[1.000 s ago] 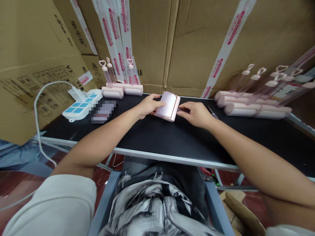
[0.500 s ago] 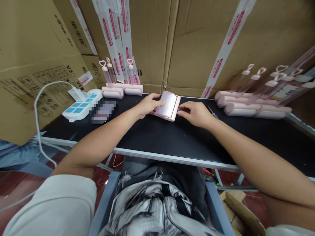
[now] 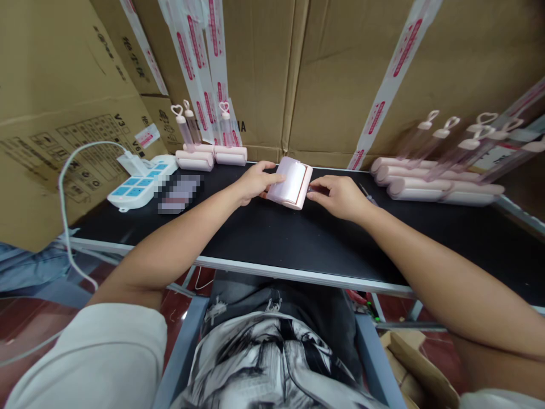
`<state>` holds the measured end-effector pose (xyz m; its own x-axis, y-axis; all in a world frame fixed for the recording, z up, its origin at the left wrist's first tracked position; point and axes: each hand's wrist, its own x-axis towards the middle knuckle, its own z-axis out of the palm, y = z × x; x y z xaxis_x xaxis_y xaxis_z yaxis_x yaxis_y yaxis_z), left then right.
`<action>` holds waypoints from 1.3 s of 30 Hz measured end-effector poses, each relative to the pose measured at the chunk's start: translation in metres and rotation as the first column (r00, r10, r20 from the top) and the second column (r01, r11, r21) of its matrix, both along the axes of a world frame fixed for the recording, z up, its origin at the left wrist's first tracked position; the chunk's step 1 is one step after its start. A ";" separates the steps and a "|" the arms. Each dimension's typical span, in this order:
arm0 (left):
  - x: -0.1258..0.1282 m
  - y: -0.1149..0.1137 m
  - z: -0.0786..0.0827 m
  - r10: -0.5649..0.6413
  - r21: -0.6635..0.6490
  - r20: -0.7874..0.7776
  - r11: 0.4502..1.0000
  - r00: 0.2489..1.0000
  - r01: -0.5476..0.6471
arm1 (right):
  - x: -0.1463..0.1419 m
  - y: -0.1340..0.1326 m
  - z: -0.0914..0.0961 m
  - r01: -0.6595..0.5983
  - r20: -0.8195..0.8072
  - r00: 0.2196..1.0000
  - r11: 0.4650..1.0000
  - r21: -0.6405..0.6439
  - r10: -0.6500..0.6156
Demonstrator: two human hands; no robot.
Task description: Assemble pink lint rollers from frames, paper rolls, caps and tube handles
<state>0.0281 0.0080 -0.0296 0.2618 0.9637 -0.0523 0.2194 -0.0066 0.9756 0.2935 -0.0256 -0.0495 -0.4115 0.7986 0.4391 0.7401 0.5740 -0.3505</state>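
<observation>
A pink roller head (image 3: 290, 182) lies on the black table (image 3: 298, 238) near its far edge. My left hand (image 3: 254, 180) grips the roller's left end, fingers curled round it. My right hand (image 3: 336, 196) is pinched against the roller's right end; what its fingertips hold there is too small to make out.
Several pink lint rollers with clear heart-topped handles (image 3: 443, 170) lie at the far right, and two or three more (image 3: 210, 149) stand at the far left. A white power strip (image 3: 142, 180) with a cable sits at the left. Cardboard boxes (image 3: 340, 74) wall the back.
</observation>
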 end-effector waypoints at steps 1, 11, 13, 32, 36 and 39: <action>0.000 0.001 0.000 0.005 -0.001 0.004 1.000 1.000 -0.005 | 0.000 0.000 0.001 0.005 0.001 1.000 1.000 0.001 -0.005; -0.042 0.037 0.005 0.308 0.545 -0.477 0.839 0.823 0.002 | 0.003 0.000 0.005 0.065 0.037 0.997 0.998 0.012 -0.065; -0.046 0.047 0.009 0.287 0.555 -0.558 0.827 0.778 0.093 | 0.001 0.000 0.005 0.067 0.035 0.997 0.998 -0.003 -0.067; 0.010 0.126 0.035 0.147 0.216 -0.975 0.812 0.167 0.542 | 0.002 -0.002 0.013 0.074 0.093 0.993 0.996 -0.058 -0.069; 0.008 0.139 0.031 0.149 0.229 -0.971 0.808 0.188 0.543 | 0.002 -0.002 0.013 0.072 0.093 0.993 0.996 -0.052 -0.067; 0.008 0.140 0.028 0.142 0.252 -0.960 0.814 0.241 0.524 | 0.002 -0.001 0.013 0.077 0.102 0.992 0.996 -0.052 -0.072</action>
<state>0.0359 0.1478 -0.0016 0.5250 0.8510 -0.0149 0.8466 -0.5239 -0.0932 0.2958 -0.0268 -0.0363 -0.3893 0.8507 0.3532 0.8129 0.4976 -0.3026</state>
